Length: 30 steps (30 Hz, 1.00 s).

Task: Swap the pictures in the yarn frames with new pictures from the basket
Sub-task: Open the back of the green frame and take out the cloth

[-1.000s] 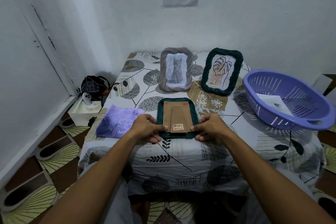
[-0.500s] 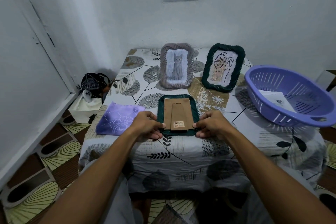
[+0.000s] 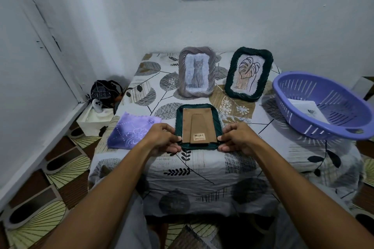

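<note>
Dark green yarn frame point(image 3: 198, 126) lies face down near the front edge of the tabletop point(image 3: 202, 163), brown cardboard backing and stand up. Left hand point(image 3: 162, 137) pinches its lower left corner, right hand point(image 3: 236, 137) pinches the lower right, both closed on the frame. Behind it, upright: grey yarn frame point(image 3: 196, 75) with cat picture, second green yarn frame point(image 3: 248, 74) with leaf drawing. Purple basket point(image 3: 323, 105) at right holds white pictures point(image 3: 305, 108). Purple cloth point(image 3: 132, 132) lies just left of the left hand.
</note>
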Each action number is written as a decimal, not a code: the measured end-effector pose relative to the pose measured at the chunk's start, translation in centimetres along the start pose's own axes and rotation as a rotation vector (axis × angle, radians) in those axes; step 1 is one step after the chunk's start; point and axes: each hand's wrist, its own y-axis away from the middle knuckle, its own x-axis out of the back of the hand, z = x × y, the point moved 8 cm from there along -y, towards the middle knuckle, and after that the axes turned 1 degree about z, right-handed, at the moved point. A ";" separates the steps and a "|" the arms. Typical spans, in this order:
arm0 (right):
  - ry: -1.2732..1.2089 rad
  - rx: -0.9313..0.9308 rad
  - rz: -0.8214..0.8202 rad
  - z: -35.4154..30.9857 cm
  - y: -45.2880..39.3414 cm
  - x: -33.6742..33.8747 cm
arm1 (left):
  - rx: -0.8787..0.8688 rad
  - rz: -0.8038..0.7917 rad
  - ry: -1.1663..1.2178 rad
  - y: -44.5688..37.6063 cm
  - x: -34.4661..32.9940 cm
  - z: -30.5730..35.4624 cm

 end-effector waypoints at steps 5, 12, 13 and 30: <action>0.005 -0.006 -0.002 0.0 0.0 0.0 | 0.004 -0.014 0.028 0.3 -0.1 0.2; 0.107 -0.002 -0.014 -0.4 0.0 0.4 | -0.019 0.019 -0.105 0.7 0.1 0.7; 0.139 0.009 0.000 -0.7 -0.1 0.6 | -0.037 0.039 -0.168 0.7 0.2 1.0; 0.201 0.186 0.184 -5.1 -1.1 0.0 | -0.097 0.118 0.090 0.8 -0.6 4.8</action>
